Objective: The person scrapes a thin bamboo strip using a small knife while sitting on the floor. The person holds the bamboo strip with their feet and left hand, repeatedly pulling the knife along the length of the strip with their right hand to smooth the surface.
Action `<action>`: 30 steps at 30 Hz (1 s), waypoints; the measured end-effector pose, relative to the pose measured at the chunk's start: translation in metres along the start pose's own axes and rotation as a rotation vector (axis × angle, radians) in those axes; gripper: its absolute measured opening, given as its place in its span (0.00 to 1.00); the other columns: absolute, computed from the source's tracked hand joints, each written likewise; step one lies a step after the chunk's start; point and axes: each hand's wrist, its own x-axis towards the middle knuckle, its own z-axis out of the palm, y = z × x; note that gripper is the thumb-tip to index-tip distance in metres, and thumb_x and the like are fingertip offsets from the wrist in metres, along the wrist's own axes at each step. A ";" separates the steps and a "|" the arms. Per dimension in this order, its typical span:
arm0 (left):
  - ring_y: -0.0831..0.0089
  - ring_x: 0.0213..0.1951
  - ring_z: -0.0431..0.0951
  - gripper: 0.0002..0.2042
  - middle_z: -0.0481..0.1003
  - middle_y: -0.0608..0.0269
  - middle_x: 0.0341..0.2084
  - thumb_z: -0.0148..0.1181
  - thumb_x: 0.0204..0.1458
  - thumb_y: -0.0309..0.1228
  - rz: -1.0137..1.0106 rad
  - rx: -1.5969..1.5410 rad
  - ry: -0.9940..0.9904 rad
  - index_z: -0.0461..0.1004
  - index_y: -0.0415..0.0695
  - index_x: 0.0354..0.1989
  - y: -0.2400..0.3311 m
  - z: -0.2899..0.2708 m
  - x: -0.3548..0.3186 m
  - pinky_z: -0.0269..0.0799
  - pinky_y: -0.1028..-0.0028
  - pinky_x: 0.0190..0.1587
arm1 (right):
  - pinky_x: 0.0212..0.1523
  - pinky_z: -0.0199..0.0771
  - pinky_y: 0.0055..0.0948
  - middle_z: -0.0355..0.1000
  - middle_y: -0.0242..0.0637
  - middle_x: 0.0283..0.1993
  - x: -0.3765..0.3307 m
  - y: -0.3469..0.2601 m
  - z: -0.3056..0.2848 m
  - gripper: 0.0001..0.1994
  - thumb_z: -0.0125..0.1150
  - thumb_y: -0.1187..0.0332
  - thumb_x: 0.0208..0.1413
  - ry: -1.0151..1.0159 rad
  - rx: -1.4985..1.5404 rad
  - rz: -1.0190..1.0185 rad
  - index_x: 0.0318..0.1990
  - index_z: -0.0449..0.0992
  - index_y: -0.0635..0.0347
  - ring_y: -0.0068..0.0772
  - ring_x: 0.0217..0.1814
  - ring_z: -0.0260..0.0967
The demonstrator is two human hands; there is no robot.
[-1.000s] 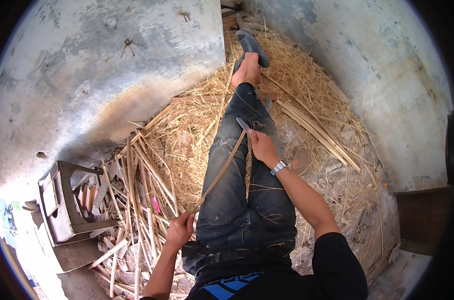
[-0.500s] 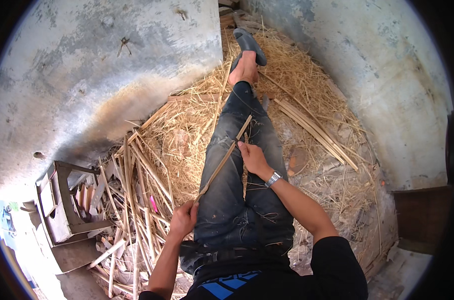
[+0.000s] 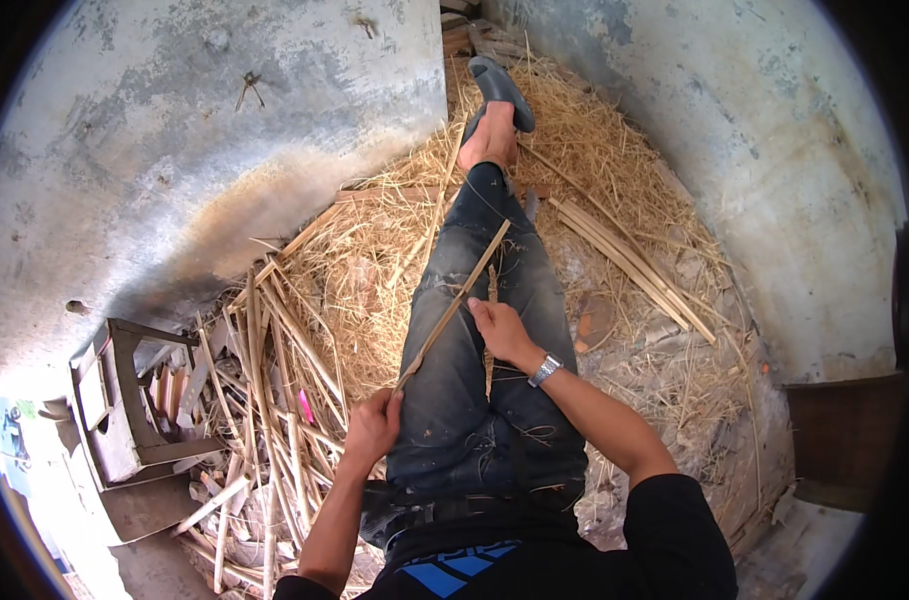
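Observation:
A thin split bamboo strip [image 3: 452, 312] slants across my outstretched legs, its far end free above the knees. My left hand [image 3: 374, 428] is closed around the near end, beside my left thigh. My right hand [image 3: 500, 330] is just to the right of the strip's middle, over the thighs. Its thumb reaches toward the strip while the other fingers curl under, out of sight. Whatever those fingers hold, if anything, is hidden. A metal-band watch [image 3: 546, 369] circles the right wrist. My dark dusty trousers [image 3: 454, 440] lie beneath the strip.
Bamboo strips [image 3: 274, 350] are heaped at my left beside an overturned wooden stool [image 3: 134, 410]. More strips [image 3: 629, 262] lie right of my legs. Straw [image 3: 584, 130] covers the floor around my sandalled foot [image 3: 491, 140]. Grey walls [image 3: 304, 90] rise on both sides.
The strip and my left hand have shifted slightly forward. My right hand has drawn a little back toward me, and its thumb now sits just off the strip's edge.

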 end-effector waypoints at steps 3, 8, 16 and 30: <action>0.40 0.22 0.76 0.15 0.73 0.39 0.18 0.60 0.66 0.33 -0.010 0.004 0.008 0.75 0.35 0.28 0.006 0.002 0.006 0.68 0.51 0.28 | 0.30 0.63 0.47 0.63 0.54 0.20 -0.005 -0.002 0.002 0.30 0.48 0.49 0.75 -0.024 -0.008 0.011 0.27 0.69 0.69 0.52 0.22 0.62; 0.39 0.23 0.76 0.16 0.73 0.39 0.18 0.60 0.66 0.34 0.007 -0.001 0.034 0.75 0.35 0.27 0.009 0.007 0.015 0.68 0.50 0.28 | 0.29 0.64 0.39 0.63 0.40 0.18 -0.015 -0.005 0.010 0.31 0.47 0.46 0.75 -0.038 0.029 0.005 0.24 0.70 0.65 0.35 0.21 0.62; 0.49 0.22 0.79 0.13 0.75 0.45 0.18 0.59 0.67 0.34 -0.059 -0.025 -0.014 0.79 0.35 0.36 -0.001 0.002 0.017 0.71 0.55 0.29 | 0.28 0.62 0.29 0.65 0.29 0.19 -0.018 -0.013 0.005 0.31 0.48 0.44 0.74 -0.389 0.284 0.230 0.23 0.71 0.59 0.22 0.22 0.62; 0.64 0.22 0.80 0.09 0.77 0.51 0.20 0.58 0.67 0.28 -0.047 0.025 -0.048 0.81 0.35 0.45 -0.057 -0.040 -0.074 0.72 0.64 0.27 | 0.31 0.68 0.48 0.71 0.51 0.20 0.049 -0.005 -0.043 0.30 0.49 0.48 0.74 0.100 -0.145 -0.006 0.27 0.75 0.68 0.57 0.25 0.73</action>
